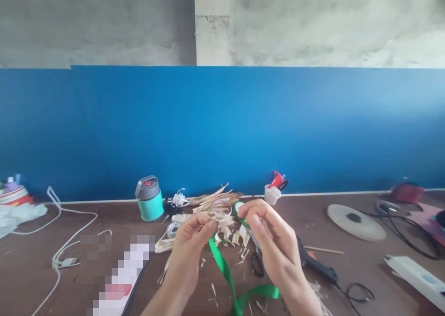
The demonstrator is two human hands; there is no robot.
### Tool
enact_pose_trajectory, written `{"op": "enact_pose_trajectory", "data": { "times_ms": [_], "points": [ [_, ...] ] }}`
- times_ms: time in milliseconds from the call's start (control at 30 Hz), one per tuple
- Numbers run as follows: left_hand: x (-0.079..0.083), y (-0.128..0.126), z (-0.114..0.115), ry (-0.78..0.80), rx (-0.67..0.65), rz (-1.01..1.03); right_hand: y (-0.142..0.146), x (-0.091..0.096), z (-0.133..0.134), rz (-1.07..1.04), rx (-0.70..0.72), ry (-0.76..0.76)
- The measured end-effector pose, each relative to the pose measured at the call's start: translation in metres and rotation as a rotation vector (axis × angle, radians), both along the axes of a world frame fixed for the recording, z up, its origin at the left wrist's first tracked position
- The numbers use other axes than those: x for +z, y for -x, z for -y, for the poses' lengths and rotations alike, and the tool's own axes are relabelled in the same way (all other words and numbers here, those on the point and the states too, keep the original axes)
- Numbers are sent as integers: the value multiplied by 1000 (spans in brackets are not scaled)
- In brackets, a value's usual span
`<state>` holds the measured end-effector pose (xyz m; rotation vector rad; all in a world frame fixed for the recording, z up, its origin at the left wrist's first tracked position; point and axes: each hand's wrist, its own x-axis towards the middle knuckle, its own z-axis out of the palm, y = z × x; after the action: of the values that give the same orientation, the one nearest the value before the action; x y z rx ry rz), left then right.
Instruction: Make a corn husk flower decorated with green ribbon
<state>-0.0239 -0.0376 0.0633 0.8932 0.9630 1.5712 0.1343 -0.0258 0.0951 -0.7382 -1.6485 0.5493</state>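
Observation:
My left hand [189, 248] is closed in a pinch on a green ribbon [222, 265], whose loose length hangs down and curls on the table below. Opposite it, my right hand [274, 241] has its fingers bent together around more green ribbon, near a small roll with a white centre [239, 207]. The two hands are a short way apart above the table. Behind them lie dry pale husk strips [212, 200] and a ring of clear tape [221, 208]. Black-handled scissors [257, 264] rest between the hands, partly hidden by the right one.
A turquoise flask [150, 202] stands at the back left. A white cup with pens [272, 194] is against the blue partition [222, 130]. To the right are a glue gun [320, 266] with its cord and a pale round lid [356, 222]. White cables [64, 228] cross the left side.

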Motion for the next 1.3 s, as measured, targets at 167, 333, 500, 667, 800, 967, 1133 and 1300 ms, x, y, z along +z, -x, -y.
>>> {"op": "enact_pose_trajectory", "data": {
  "times_ms": [167,333,500,667,800,967,1133,1300],
  "points": [
    [-1,1,-1,32,-10,-78,2,0,-1,200,-9,-201],
    [1,0,-1,22,-23,-72,10,0,-4,440,-54,-259],
    [4,-1,0,20,-29,-41,17,-3,-6,479,-160,-300],
    [7,-2,1,-13,-72,7,18,-3,-8,435,-188,-373],
    [8,-2,2,-37,-94,38,17,-3,-8,377,-175,-385],
    [5,-1,4,-55,-94,42,16,-2,-4,297,-101,-307],
    [2,-1,6,-100,-108,70,15,-2,-4,228,-13,-176],
    [0,0,5,-120,-69,42,12,-1,-3,181,77,-12]
  ]
}}
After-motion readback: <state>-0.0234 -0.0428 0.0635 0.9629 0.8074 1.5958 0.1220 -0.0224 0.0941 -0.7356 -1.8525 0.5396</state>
